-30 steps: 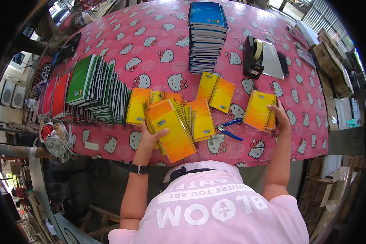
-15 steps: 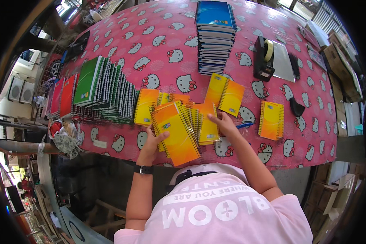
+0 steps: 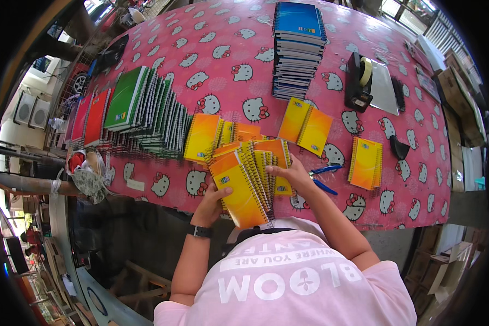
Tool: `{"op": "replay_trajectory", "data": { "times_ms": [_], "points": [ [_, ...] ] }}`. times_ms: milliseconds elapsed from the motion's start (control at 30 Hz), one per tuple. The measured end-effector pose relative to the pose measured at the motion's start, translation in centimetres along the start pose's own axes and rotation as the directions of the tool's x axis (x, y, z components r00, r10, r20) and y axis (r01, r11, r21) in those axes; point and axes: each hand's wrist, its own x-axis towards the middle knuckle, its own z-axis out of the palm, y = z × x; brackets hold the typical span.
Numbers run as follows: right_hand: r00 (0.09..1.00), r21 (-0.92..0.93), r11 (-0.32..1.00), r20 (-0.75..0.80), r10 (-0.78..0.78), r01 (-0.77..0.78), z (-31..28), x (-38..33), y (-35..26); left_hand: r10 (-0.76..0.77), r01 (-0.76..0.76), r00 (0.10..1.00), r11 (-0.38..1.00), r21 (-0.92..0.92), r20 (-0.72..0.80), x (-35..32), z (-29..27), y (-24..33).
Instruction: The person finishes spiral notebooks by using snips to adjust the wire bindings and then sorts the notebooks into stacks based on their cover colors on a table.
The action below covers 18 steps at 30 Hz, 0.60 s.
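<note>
Over the near edge of the table I hold a fanned bunch of small yellow-orange spiral notebooks (image 3: 242, 201). My left hand (image 3: 209, 206) is closed on the left side of the bunch, its thumb lying on the front cover. On the other side my right hand (image 3: 294, 175) grips the notebooks, with its thumb across the covers near the wire spirals. More yellow notebooks (image 3: 202, 133) lie just behind, partly hidden by the bunch. To the right of my right hand are blue-handled pliers (image 3: 326, 187).
A tall stack of blue notebooks (image 3: 299, 51) stands at the back. Leaning rows of green notebooks (image 3: 126, 100) and red notebooks (image 3: 96, 117) are at left. Two yellow notebooks (image 3: 316, 130) overlap mid-right; another notebook (image 3: 365, 163) lies farther right, near a black tape dispenser (image 3: 358, 84).
The notebooks in my hands have come closer to my body and fan out more. My right thumb has moved left onto them. The pliers now show more fully.
</note>
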Motion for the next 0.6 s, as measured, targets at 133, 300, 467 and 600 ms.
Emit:
{"op": "replay_trajectory", "data": {
  "times_ms": [133,300,467,600],
  "points": [
    [0.998,0.005,1.000,-0.063,0.020,-0.020,-1.6,1.0,2.3,0.014,-0.018,0.997,0.999,0.048,0.078,0.1,1.6,0.2],
    [0.989,0.272,0.953,0.088,0.115,-0.135,-1.3,0.6,0.1,-0.040,0.043,0.987,0.999,-0.017,0.155,0.2,1.0,0.2],
    [0.989,0.175,0.977,-0.061,0.138,-0.126,-1.5,-1.4,2.1,-0.164,0.170,0.978,0.985,-0.034,0.131,-1.1,1.1,-3.1],
    [0.964,0.239,0.940,0.165,0.209,-0.244,-1.8,-2.5,1.0,-0.043,0.037,0.996,0.995,0.088,0.072,-2.2,3.2,-2.6]
  ]
}}
